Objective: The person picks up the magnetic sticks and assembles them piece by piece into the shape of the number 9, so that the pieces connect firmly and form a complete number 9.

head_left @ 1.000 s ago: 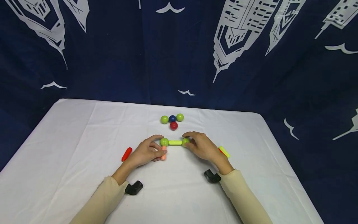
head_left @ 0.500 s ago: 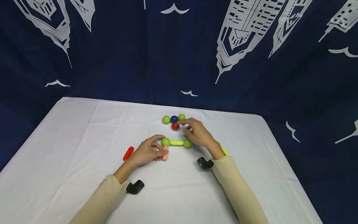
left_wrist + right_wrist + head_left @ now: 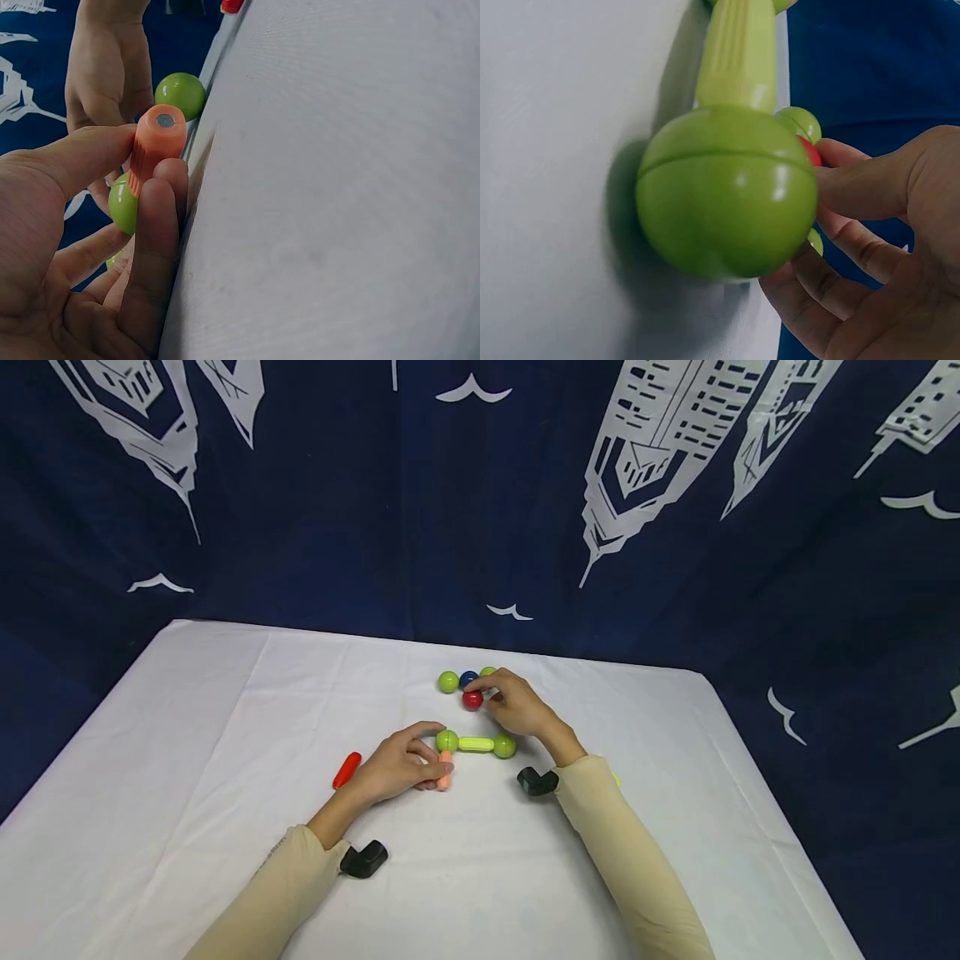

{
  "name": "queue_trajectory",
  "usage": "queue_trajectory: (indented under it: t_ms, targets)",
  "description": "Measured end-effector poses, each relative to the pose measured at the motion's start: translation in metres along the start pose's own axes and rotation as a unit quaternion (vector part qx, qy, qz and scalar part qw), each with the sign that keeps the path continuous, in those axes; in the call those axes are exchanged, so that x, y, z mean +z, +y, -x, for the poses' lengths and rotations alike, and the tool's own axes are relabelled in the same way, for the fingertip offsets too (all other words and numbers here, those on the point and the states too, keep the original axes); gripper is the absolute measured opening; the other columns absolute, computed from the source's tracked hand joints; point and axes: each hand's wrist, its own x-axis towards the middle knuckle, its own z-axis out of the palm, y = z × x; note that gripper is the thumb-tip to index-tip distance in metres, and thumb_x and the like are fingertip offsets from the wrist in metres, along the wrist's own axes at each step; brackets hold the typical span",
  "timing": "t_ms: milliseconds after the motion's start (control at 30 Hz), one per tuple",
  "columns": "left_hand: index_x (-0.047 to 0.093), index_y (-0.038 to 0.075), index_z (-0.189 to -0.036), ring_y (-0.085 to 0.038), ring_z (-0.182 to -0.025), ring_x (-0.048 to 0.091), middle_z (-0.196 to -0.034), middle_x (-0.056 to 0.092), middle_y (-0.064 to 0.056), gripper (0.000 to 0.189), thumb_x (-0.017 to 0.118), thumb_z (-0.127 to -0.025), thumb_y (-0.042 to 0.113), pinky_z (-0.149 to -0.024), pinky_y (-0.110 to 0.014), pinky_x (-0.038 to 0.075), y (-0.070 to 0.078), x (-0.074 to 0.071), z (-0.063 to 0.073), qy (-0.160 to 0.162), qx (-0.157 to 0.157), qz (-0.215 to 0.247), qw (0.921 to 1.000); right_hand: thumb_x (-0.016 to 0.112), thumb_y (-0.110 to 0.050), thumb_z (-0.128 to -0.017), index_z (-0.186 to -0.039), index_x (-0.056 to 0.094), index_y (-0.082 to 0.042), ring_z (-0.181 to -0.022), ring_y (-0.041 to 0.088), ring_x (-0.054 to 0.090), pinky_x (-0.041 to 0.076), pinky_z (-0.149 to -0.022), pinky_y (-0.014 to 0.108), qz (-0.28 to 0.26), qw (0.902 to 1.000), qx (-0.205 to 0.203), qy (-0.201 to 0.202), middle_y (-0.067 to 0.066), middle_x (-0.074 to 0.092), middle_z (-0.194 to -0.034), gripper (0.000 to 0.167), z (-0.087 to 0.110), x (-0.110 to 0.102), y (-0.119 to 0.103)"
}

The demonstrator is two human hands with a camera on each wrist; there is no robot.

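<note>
My left hand (image 3: 401, 764) pinches an orange magnetic rod (image 3: 154, 154) between thumb and fingers, its index finger at the green ball (image 3: 447, 741) joined to that rod's far end. From this ball a yellow-green rod (image 3: 476, 744) runs right to a second green ball (image 3: 504, 745), which looms large in the right wrist view. Beyond the assembly, my right hand (image 3: 517, 702) grips a red ball (image 3: 472, 700), index finger over its top and thumb at its right side. In the right wrist view, the nearer green ball hides most of the red one.
Behind the red ball sit a blue ball (image 3: 468, 680) and two green balls, one on its left (image 3: 448, 682) and one partly covered by the right hand. A red rod (image 3: 347, 770) lies beside the left wrist. A yellow tip (image 3: 617, 779) peeks out past the right sleeve.
My right hand has left the right green ball of the assembly and moved away from me to the red ball, taking hold of it. The left hand keeps its place on the orange rod.
</note>
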Motion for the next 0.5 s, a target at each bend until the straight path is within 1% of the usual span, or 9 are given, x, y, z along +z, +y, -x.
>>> queue_trajectory:
  t_ms: [200, 400, 500]
  targets:
    - [0.048, 0.009, -0.145, -0.013, -0.07, 0.07, -0.095, 0.071, -0.009, 0.066, 0.078, -0.087, 0.02, -0.067, -0.027, 0.056, 0.0003, -0.0001, -0.0005, 0.004, 0.002, -0.016, 0.9999, 0.06, 0.007, -0.091, -0.125, 0.068, -0.008, -0.109, 0.03, 0.061, 0.052, -0.096, 0.04, 0.007, 0.9999, 0.008, 0.003, 0.013, 0.061, -0.122, 0.038, 0.0013, 0.0007, -0.0003]
    - [0.047, 0.01, -0.145, -0.013, -0.07, 0.07, -0.096, 0.07, -0.009, 0.067, 0.078, -0.088, 0.021, -0.066, -0.028, 0.056, 0.0009, 0.0004, -0.0002, 0.004, -0.001, -0.012, 0.9999, 0.066, 0.0, -0.092, -0.123, 0.067, -0.008, -0.107, 0.03, 0.063, 0.052, -0.095, 0.04, 0.018, 0.9997, 0.009, -0.011, 0.012, 0.062, -0.123, 0.033, 0.0013, -0.0002, -0.0014]
    - [0.047, 0.009, -0.145, -0.014, -0.071, 0.071, -0.096, 0.07, -0.01, 0.066, 0.078, -0.088, 0.02, -0.067, -0.028, 0.056, 0.0018, 0.0013, 0.0003, 0.003, -0.002, -0.008, 1.0, 0.069, -0.002, -0.091, -0.122, 0.067, -0.009, -0.104, 0.028, 0.064, 0.052, -0.094, 0.04, 0.021, 0.9993, 0.024, -0.019, 0.012, 0.062, -0.123, 0.032, 0.0013, -0.0001, -0.0014]
